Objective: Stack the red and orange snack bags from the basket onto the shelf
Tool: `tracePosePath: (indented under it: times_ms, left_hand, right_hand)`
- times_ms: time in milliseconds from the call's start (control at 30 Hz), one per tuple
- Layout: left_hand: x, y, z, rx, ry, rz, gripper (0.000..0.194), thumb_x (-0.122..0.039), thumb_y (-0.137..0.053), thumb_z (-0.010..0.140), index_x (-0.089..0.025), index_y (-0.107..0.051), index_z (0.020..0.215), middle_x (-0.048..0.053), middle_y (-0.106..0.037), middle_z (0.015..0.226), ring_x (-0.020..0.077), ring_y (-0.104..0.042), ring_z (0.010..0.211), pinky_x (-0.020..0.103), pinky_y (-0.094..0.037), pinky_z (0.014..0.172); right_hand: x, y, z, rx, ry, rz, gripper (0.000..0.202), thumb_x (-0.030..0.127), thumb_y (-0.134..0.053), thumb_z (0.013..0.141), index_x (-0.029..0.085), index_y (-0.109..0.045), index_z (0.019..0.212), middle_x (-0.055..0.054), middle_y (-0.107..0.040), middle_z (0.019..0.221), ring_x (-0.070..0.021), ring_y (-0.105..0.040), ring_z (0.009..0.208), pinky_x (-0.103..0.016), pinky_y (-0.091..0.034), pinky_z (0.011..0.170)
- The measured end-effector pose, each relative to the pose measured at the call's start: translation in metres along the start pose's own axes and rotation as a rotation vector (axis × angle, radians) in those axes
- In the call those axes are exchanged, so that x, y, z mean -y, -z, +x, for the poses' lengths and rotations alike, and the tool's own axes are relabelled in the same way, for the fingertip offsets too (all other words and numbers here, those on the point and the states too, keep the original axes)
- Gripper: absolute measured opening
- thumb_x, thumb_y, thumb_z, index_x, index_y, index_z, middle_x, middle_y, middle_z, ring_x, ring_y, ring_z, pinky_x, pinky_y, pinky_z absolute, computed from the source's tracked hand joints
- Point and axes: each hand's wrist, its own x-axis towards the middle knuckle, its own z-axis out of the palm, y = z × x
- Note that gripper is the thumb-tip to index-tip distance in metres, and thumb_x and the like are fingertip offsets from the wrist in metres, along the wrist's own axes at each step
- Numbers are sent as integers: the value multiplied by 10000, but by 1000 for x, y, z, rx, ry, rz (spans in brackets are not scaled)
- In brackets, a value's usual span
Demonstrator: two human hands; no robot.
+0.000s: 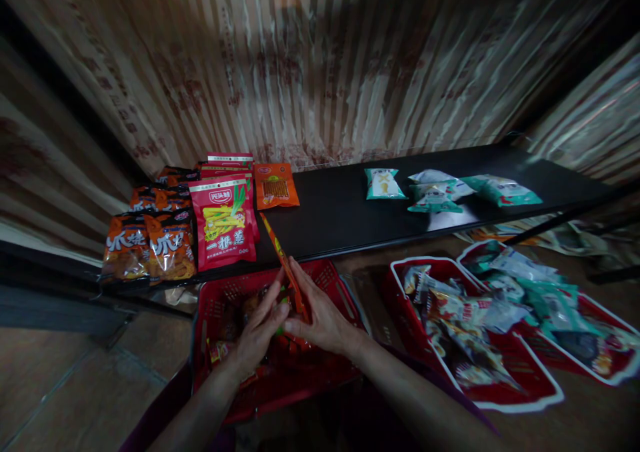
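Between my left hand [260,329] and my right hand [323,312] an orange snack packet [279,245] stands on edge, turned nearly side-on to me. My fingers lie fairly straight along its two faces and press it from either side. Both hands are above a red plastic basket [199,345], in which several small packets lie, partly hidden by my hands and arms. On the black shelf [327,205] just beyond, another orange packet [277,185] leans beside a stack of red snack bags [223,225].
Dark bags with orange print [170,245] stand in rows at the shelf's left end. Several teal and white bags [435,192] lie farther right. Two more red baskets with white rims [537,405] [617,380], filled with bags, sit at the right. Striped sheeting [325,72] hangs behind.
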Motion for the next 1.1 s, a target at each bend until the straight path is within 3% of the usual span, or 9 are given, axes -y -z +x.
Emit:
tracePosePath:
  times_ms: [100, 200, 333, 500, 667, 733, 833, 967, 1100]
  left_hand:
    - [-5, -4, 1, -35, -36, 150, 489, -376, -610, 815, -311, -533, 1294, 12, -406, 1461, 220, -152, 1425, 363, -99, 1153]
    - [-8, -6, 5, -62, -115, 296, 473, -360, -622, 805, -324, -554, 1272, 31, -421, 1428, 249, -280, 1372, 361, -186, 1130]
    - [-3, -5, 14, -153, -249, 345, 411, -336, -579, 832, -297, -578, 1242, 63, -502, 1263, 205, -555, 1070, 344, -380, 1003]
    - [-2, -1, 22, -407, -248, 272, 379, -324, -645, 774, -232, -604, 1140, 64, -601, 1125, 193, -585, 966, 325, -435, 907]
    - [-7, -4, 19, -203, -81, 173, 299, -390, -627, 779, -181, -664, 989, 52, -699, 977, 216, -621, 914, 334, -458, 861]
    - [-6, -5, 18, -175, -49, 114, 298, -411, -614, 784, -172, -673, 953, 40, -712, 934, 214, -634, 868, 329, -472, 825]
    - [-3, -2, 19, -242, -54, 80, 302, -407, -637, 764, -166, -669, 942, 38, -716, 924, 210, -640, 854, 312, -476, 800]
    - [-1, 5, 22, -305, -80, 115, 284, -393, -629, 763, -165, -669, 927, 39, -714, 882, 205, -638, 812, 306, -478, 766]
    - [-3, 5, 21, -300, -96, 195, 247, -381, -610, 769, -169, -679, 876, 37, -707, 845, 204, -631, 799, 303, -477, 755]
  right_hand:
    - [11, 5, 1, -15, -26, 94, 734, 481, -565, 824, 206, -287, 1446, -114, -385, 1459, -283, -346, 1349, -472, -295, 1096]
    - [18, 9, 2, -54, -101, 252, 460, 454, -442, 901, 236, -522, 1299, -60, -618, 1226, -245, -557, 1153, -413, -412, 1008]
    - [13, 8, 6, -217, -263, 510, 414, 512, -496, 866, 216, -659, 1104, -50, -685, 1077, -233, -611, 1050, -407, -434, 978]
    - [5, 4, 12, -427, -467, 931, 376, 520, -692, 709, 204, -689, 913, -51, -718, 887, -248, -655, 935, -401, -520, 828]
    - [8, 6, 15, -467, -552, 1143, 338, 420, -801, 607, 198, -674, 829, -32, -721, 830, -229, -674, 848, -373, -530, 769]
    - [6, 7, 15, -457, -571, 1140, 321, 405, -806, 602, 190, -671, 797, -26, -720, 796, -223, -678, 821, -372, -527, 768]
    - [0, 12, 13, -360, -575, 1088, 305, 381, -806, 603, 184, -673, 794, -20, -719, 765, -216, -679, 803, -366, -520, 771]
    - [-6, 19, 9, -175, -503, 1013, 360, 355, -796, 616, 206, -676, 920, -23, -724, 882, -204, -668, 852, -351, -507, 794]
    - [-8, 25, 5, -105, -435, 839, 348, 391, -733, 693, 228, -666, 993, -15, -713, 944, -189, -657, 855, -351, -492, 822]
